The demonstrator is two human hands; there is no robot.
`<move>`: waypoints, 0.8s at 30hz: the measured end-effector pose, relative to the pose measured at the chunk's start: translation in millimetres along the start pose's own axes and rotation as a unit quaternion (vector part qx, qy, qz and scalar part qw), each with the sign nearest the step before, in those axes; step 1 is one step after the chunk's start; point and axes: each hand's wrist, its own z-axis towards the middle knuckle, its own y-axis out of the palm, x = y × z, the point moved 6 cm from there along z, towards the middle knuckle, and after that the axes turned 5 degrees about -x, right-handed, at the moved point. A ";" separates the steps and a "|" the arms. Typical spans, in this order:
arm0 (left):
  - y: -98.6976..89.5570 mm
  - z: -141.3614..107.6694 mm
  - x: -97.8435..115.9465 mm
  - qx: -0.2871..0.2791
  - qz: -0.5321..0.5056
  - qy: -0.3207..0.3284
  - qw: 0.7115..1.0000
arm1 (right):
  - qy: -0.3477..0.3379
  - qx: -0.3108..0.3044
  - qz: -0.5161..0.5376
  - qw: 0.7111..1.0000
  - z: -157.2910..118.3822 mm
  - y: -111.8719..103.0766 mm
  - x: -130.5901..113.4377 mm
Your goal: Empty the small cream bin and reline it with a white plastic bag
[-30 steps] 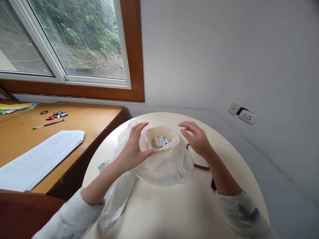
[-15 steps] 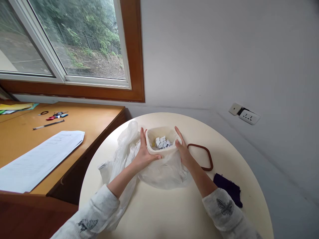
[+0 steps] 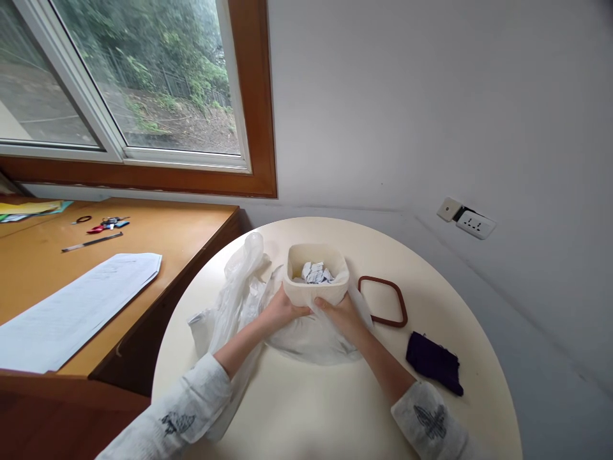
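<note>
A small cream trash bin (image 3: 313, 294) with rounded corners stands on the round table, its mouth tilted toward me. Crumpled white paper (image 3: 316, 273) lies inside it. A thin plastic bag (image 3: 306, 342) lines the bin, folds over the rim and spreads out around its base. My left hand (image 3: 283, 310) grips the bin's near left side through the bag. On the near right side my right hand (image 3: 341, 314) does the same, its thumb pressed to the front wall below the rim. Most fingers of both hands are hidden behind the bin and the bag.
More translucent plastic (image 3: 234, 300) lies bunched at the left. To the right are a brown rounded frame (image 3: 402, 306) and a dark purple cloth (image 3: 433, 362). A wooden desk (image 3: 191, 220) at left bears paper sheets (image 3: 86, 306), a pen (image 3: 92, 241) and keys (image 3: 112, 222).
Both hands have slid down from the rim's sides to the bin's near lower sides, closer together. The bag now lies flatter over the rim, and the bin has shifted slightly right.
</note>
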 end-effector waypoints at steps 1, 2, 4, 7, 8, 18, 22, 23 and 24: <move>-1.0 1.4 0.6 -0.022 -0.003 0.005 1.000 | -0.008 0.005 -0.018 1.000 -3.1 0.7 -1.5; -2.8 2.9 1.1 -0.045 -0.004 0.011 0.999 | -0.013 0.012 -0.037 0.999 -6.9 0.8 -2.2; -11.7 5.7 1.4 -0.066 0.021 0.014 0.997 | -0.010 0.014 -0.063 0.998 -15.5 -0.2 0.1; -32.7 7.1 4.1 -0.057 0.068 -0.001 0.996 | 0.015 0.003 -0.086 0.996 -27.2 -9.2 6.4; -39.0 6.2 6.6 -0.053 0.070 -0.006 0.996 | 0.017 0.011 -0.082 0.996 -29.1 -15.7 6.1; -22.4 -1.9 27.2 -0.102 0.009 -0.019 0.995 | 0.036 0.028 -0.033 0.998 19.1 -49.3 -28.1; -16.0 8.9 19.5 -0.054 -0.015 -0.030 0.998 | 0.040 0.024 -0.060 0.997 9.4 -42.2 -17.7; -14.4 12.5 17.2 -0.053 -0.035 -0.039 0.997 | 0.043 0.032 -0.067 0.996 3.3 -41.2 -13.4; -13.3 16.4 15.4 -0.052 -0.055 -0.044 0.996 | 0.045 0.041 -0.073 0.995 -3.4 -39.9 -9.1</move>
